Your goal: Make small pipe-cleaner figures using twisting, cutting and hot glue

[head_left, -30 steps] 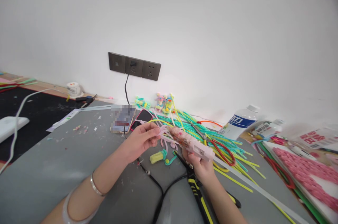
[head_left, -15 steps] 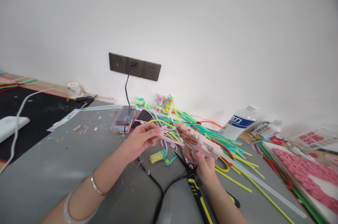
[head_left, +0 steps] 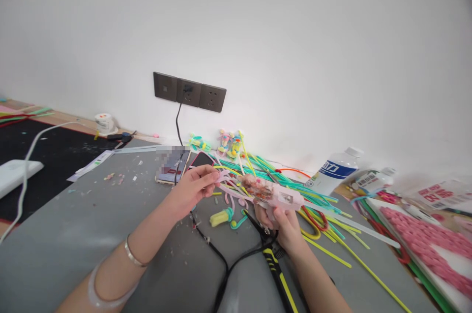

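My left hand pinches a small pink pipe-cleaner piece with loose pink strands hanging under it. My right hand grips a pink hot glue gun, its nozzle pointing left at the pink piece, a clear glue stick trailing out behind. The gun's black cord runs down toward me. A yellow and teal pipe-cleaner bundle lies on the grey table just below the hands.
A heap of green, yellow and red pipe cleaners lies right of the hands. Yellow-black pliers, a phone, a water bottle, small finished figures, a wall socket and pink pieces on a tray surround them.
My right hand turned the glue gun from sloping down-right to nearly level and brought its nozzle back toward the pink piece. My left hand rose slightly.
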The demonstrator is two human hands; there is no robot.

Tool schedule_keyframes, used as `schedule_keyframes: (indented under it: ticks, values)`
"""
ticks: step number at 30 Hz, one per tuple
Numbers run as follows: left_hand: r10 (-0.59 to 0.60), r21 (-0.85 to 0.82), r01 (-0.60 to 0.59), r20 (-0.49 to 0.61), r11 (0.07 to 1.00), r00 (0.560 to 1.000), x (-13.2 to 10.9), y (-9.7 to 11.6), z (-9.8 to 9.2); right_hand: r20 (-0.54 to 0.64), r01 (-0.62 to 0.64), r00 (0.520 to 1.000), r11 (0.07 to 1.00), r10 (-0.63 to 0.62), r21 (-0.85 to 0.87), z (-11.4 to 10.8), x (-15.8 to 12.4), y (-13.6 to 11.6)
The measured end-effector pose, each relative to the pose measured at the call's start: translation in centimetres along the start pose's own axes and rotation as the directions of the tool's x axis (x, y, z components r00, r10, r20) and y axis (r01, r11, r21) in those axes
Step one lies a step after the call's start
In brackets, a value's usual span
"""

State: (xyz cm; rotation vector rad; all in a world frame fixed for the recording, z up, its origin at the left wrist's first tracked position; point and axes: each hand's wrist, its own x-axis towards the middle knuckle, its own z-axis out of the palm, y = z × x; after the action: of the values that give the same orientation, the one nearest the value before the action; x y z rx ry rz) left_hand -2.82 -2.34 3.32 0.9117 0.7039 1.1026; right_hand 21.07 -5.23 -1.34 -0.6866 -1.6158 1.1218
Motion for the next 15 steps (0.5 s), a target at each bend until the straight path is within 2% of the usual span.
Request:
schedule_keyframes:
  ticks: [6, 15]
  values:
    - [0.005, 0.045, -0.007, 0.035, 0.999, 0.999, -0.04, -0.02, -0.06, 0.045, -0.062, 0.997, 0.998, 0.061, 0.013, -0.32, 0.02, 0.0]
    - [0.014, 0.075, -0.017, 0.041, 0.997, 0.999, -0.02, -0.02, -0.11, 0.045, -0.122, 0.992, 0.989, 0.118, 0.085, -0.37, -0.33, 0.42]
